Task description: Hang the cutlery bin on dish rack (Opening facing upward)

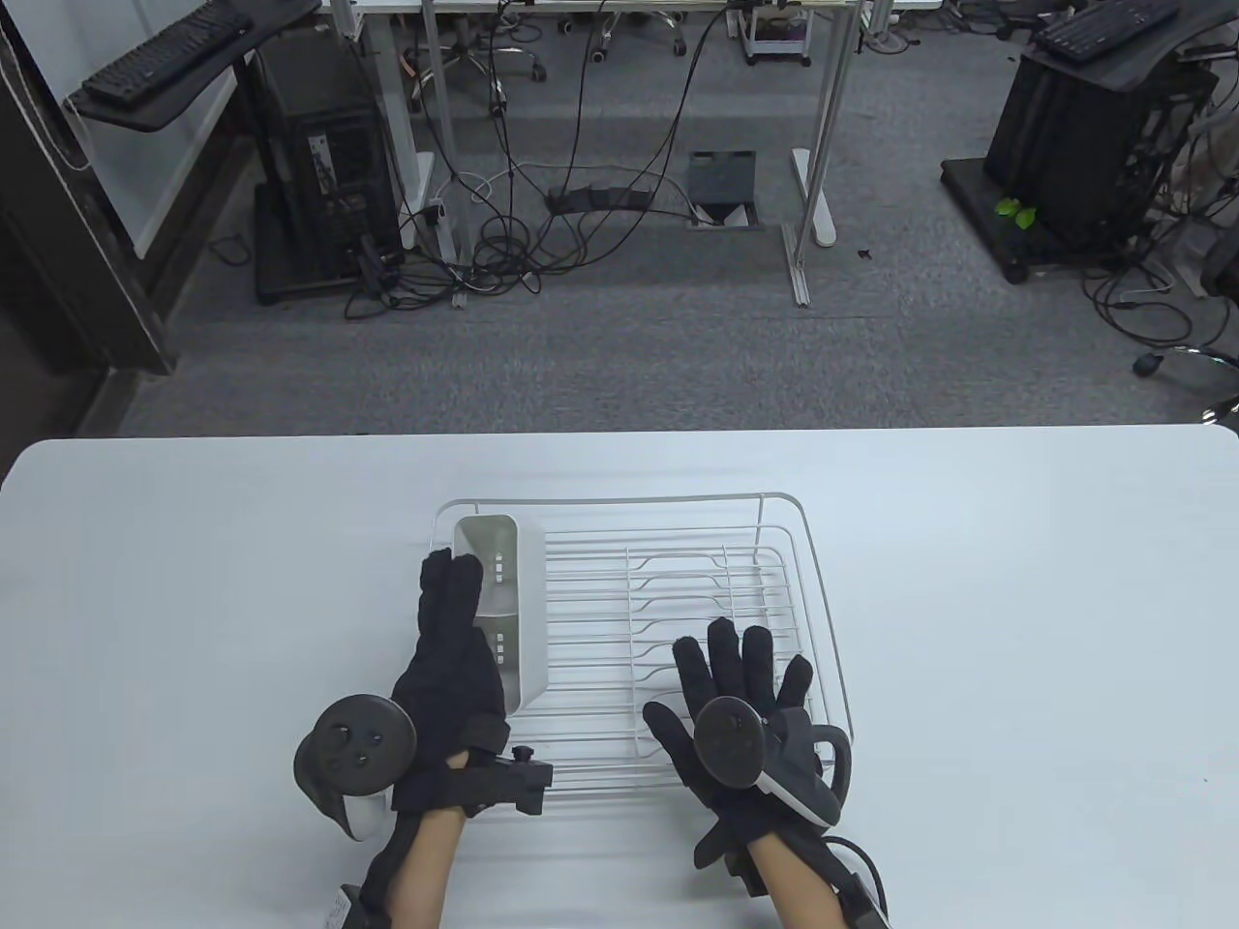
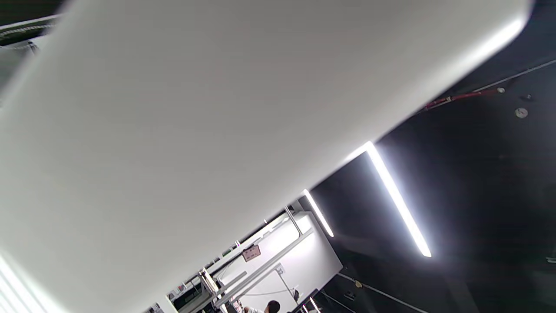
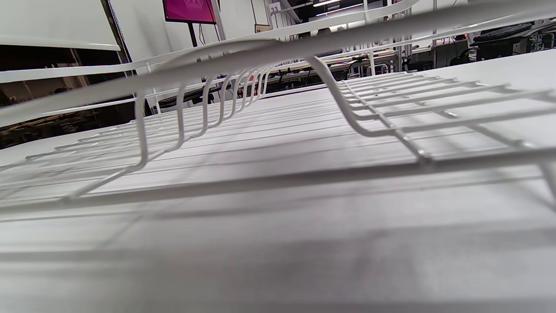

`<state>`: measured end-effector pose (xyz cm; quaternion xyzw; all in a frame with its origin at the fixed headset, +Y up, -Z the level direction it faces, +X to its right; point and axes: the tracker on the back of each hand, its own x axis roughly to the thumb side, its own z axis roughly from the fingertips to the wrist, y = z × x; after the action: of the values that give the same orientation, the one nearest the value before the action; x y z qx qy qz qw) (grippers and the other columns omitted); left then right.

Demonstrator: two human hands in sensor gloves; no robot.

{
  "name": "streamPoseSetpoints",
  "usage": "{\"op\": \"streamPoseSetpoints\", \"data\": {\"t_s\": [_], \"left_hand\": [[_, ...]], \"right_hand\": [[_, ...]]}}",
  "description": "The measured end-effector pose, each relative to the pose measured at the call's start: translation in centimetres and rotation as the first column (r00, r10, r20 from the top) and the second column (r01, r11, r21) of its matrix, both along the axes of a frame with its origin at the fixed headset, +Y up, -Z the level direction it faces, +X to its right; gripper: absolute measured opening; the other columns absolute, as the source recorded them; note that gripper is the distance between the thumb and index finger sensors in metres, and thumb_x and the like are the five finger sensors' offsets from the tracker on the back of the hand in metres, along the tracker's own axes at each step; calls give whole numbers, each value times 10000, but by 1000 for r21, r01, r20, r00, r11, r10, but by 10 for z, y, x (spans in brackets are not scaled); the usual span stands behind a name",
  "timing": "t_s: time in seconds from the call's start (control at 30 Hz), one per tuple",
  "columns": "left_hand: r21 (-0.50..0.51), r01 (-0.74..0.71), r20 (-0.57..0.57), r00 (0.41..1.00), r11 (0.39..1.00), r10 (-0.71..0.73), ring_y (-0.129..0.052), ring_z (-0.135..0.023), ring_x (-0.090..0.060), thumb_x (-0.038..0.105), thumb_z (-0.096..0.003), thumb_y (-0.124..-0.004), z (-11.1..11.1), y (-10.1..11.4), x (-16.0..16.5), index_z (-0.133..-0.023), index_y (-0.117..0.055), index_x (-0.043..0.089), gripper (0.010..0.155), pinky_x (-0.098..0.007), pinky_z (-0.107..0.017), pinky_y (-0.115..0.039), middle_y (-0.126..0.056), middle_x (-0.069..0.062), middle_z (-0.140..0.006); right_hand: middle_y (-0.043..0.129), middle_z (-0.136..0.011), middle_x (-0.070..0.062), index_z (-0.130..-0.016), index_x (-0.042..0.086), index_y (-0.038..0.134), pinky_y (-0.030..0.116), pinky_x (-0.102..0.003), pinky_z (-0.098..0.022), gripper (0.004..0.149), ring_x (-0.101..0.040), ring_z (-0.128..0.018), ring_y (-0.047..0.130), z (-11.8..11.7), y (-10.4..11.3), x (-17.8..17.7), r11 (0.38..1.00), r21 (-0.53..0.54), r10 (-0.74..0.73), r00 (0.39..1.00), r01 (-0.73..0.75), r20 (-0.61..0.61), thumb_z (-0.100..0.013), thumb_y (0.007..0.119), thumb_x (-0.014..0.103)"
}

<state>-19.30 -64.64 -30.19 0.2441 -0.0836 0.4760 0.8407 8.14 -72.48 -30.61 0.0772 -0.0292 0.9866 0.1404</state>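
Observation:
A white wire dish rack (image 1: 826, 605) stands on the white table. The white cutlery bin (image 1: 513, 605) sits at the rack's left end with its opening up; two compartments show. My left hand (image 1: 453, 592) lies along the bin's left wall with straight fingers held together, touching it; the thumb is hidden. The left wrist view is filled by the bin's smooth wall (image 2: 195, 130). My right hand (image 1: 738, 663) rests flat with spread fingers on the rack's front right wires. The right wrist view shows the rack's wires (image 3: 347, 108) close up.
The table (image 1: 1016, 629) reaches wide on both sides of the rack. Its far edge runs behind the rack. Beyond it are grey floor, desk legs, cables and computer towers.

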Motion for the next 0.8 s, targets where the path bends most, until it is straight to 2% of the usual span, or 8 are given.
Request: {"op": "streamPoseSetpoints", "data": {"t_s": [0.17,0.27,0.43,0.6,0.7,0.8], "left_hand": [[69,57,-9,998,996,-57,-766,-960,-445,197,-575,-598,6,-2,19,-1125,-525,318,568,-558,-617,-752,-439,-112,-1191],[48,81,31,996,996,-83,-766,-964,-445,196,-576,-600,6,-4,26,-1127,-524,319,570,-560,-622,-752,-439,-111,-1193],[41,103,44,994,994,-104,-763,-965,-448,192,-576,-598,6,-8,34,-1129,-516,312,572,-563,-623,-749,-434,-115,-1193],[26,96,34,995,995,-97,-743,-973,-454,184,-574,-591,6,-11,38,-1133,-494,295,578,-571,-633,-732,-413,-127,-1189],[29,85,41,995,996,-86,-734,-979,-455,182,-574,-587,7,-11,39,-1136,-475,290,583,-570,-638,-729,-398,-131,-1189],[37,93,45,995,995,-94,-731,-980,-456,181,-573,-586,8,-11,42,-1136,-469,287,585,-568,-640,-729,-394,-132,-1188]], "right_hand": [[285,-1185,-141,-1130,212,405,55,-661,-654,718,-416,-1073,177,0,0,0,1000,-8,-9,1000,9,0,-568,498,649],[260,-1175,-146,-1125,209,375,64,-659,-651,721,-421,-1061,164,-2,2,3,999,-24,-46,999,46,6,-565,522,637],[72,-1143,-134,-1120,258,269,51,-655,-630,691,-431,-1010,25,-4,9,10,987,-17,-158,986,159,51,-587,524,615],[16,-1128,-143,-1109,279,206,41,-653,-618,693,-455,-984,-13,0,23,22,917,91,-395,916,389,70,-596,548,597],[13,-1130,-147,-1100,296,177,35,-651,-617,708,-463,-988,-9,6,40,24,866,181,-478,878,466,30,-592,571,592],[41,-1138,-149,-1098,325,206,78,-642,-643,692,-461,-994,22,15,59,21,819,213,-537,843,532,-41,-591,604,577]]}}
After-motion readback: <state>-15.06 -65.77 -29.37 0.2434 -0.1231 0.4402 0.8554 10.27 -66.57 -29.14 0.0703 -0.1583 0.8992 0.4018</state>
